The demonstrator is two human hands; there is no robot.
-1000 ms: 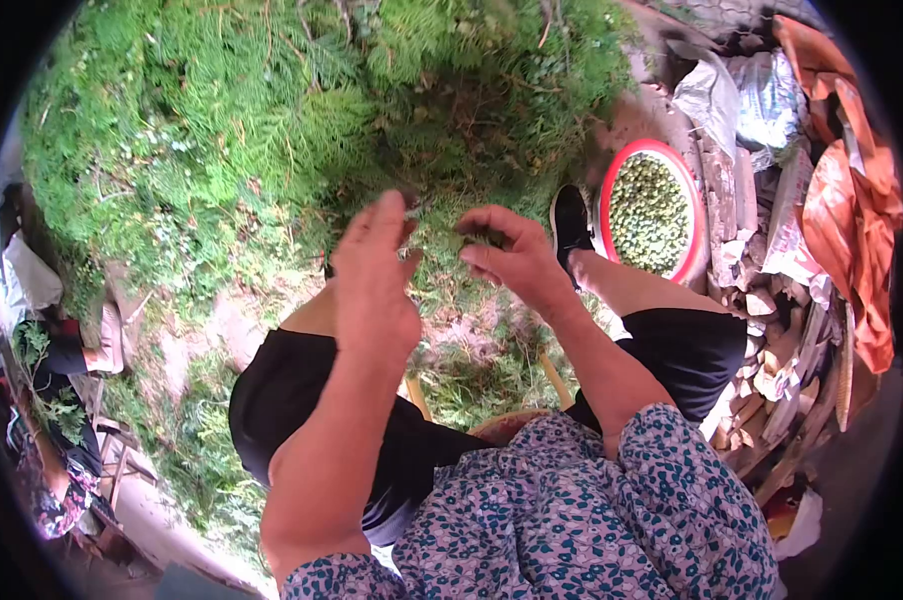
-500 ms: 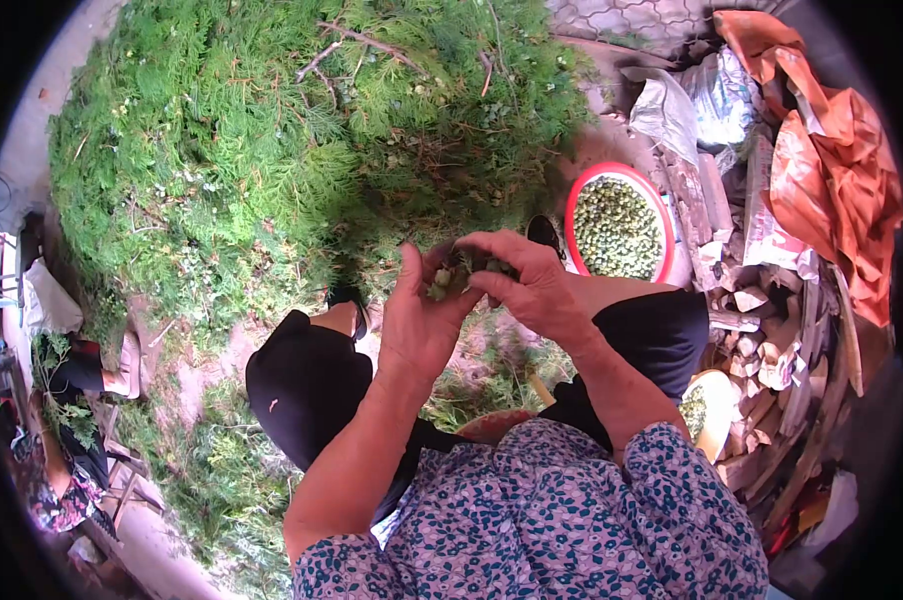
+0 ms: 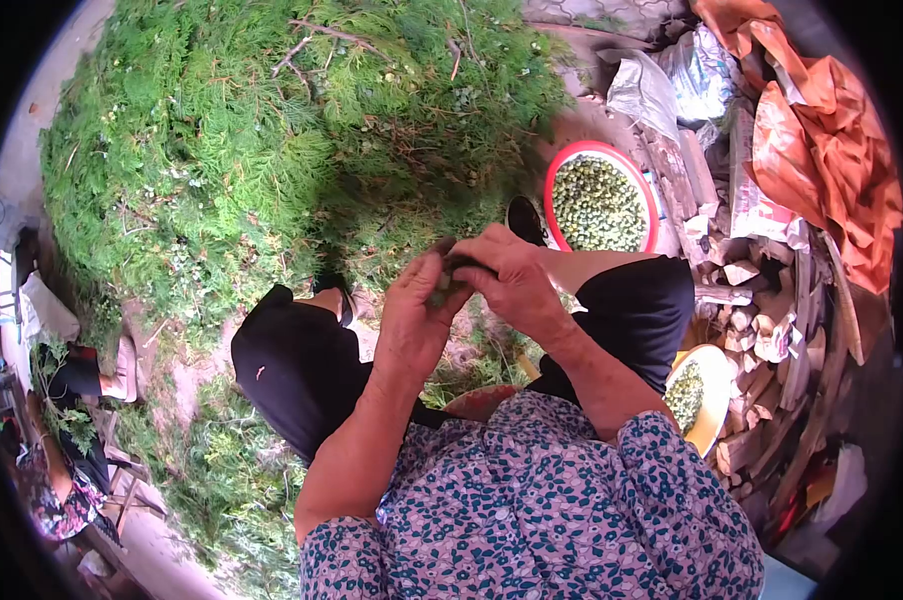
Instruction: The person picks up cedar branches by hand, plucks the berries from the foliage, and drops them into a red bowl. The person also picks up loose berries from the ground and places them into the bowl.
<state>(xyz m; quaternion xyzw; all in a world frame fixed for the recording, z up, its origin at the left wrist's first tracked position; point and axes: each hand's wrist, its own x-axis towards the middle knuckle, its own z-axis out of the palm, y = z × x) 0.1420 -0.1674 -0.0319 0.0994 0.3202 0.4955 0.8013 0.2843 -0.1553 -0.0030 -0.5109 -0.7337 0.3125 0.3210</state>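
My left hand (image 3: pixel 417 305) is cupped around a small green sprig (image 3: pixel 440 292) with round cones, in front of my chest. My right hand (image 3: pixel 517 290) meets it from the right, its thumb and fingers pinched at the same sprig. The fingers hide most of what they hold. Beyond my hands lies a large heap of green conifer branches (image 3: pixel 242 150). To the right of the heap, a red-rimmed basin (image 3: pixel 655 215) holds many small green cones.
A yellow bowl (image 3: pixel 717 400) with more cones is beside my right knee. Stacked firewood (image 3: pixel 762 340), plastic sacks (image 3: pixel 707 80) and an orange tarp (image 3: pixel 822 150) line the right side. Another person (image 3: pixel 62 480) sits at the far left.
My hands have drawn closer together around the sprig, and the fingers of my left hand have closed more. The view has shifted slightly, so the surroundings appear farther left and higher.
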